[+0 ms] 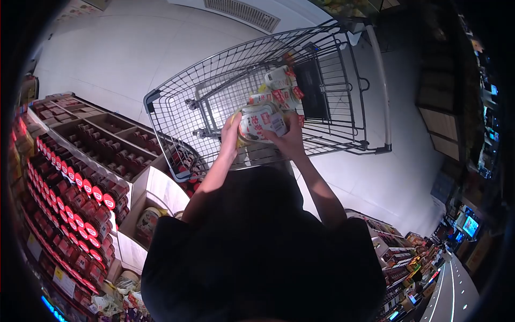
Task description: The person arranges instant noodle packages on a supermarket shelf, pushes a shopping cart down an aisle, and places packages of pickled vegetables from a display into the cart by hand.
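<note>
Between both hands is a white food package (256,122) with red printed characters and a barcode label, held over the near side of a wire shopping cart (214,59). My left hand (230,134) grips its left edge. On the right edge, my right hand (288,138) is closed, with the thumb over the front near the barcode. Behind it in the cart lie several similar white packages (278,79) with red labels, partly hidden by the held one.
Left of me, a shelf holds several rows of jars with red lids (88,185). A wooden display bin (155,185) stands by the cart's near left corner. More stocked shelves (397,252) are at lower right. The cart's handle (381,80) is on the right, over pale floor (129,53).
</note>
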`<action>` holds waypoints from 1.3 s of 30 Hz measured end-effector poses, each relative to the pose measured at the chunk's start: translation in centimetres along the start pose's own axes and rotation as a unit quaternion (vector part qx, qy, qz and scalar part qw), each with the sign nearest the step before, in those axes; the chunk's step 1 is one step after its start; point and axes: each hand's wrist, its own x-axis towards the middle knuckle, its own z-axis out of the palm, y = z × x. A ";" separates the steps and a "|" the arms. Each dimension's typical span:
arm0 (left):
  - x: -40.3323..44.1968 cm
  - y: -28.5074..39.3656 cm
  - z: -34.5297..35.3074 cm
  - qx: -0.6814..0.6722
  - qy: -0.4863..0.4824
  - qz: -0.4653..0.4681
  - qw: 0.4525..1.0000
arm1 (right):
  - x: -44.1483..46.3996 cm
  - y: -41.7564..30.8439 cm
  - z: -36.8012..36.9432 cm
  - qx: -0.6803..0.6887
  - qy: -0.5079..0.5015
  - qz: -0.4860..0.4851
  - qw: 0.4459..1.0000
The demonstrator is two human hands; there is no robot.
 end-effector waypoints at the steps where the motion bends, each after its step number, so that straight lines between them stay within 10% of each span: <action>1: 1.3 -0.3 0.5 -0.003 0.024 0.007 1.000 | 1.3 0.8 0.2 -0.009 0.011 -0.011 1.000; 26: 38.8 -15.1 -5.4 0.108 0.093 0.024 0.989 | 27.0 23.3 5.9 -0.074 -0.011 0.100 0.992; 30: 39.2 -14.6 -4.3 0.066 0.090 0.059 0.992 | 27.2 25.6 6.8 -0.098 -0.044 0.118 0.987; 33: 39.3 -13.4 -3.7 0.317 0.162 0.054 0.933 | 27.4 25.9 6.2 -0.106 -0.043 0.114 0.987; 39: 34.3 -14.0 0.0 0.180 0.307 0.024 0.934 | 24.3 27.3 3.9 -0.187 -0.064 0.024 0.980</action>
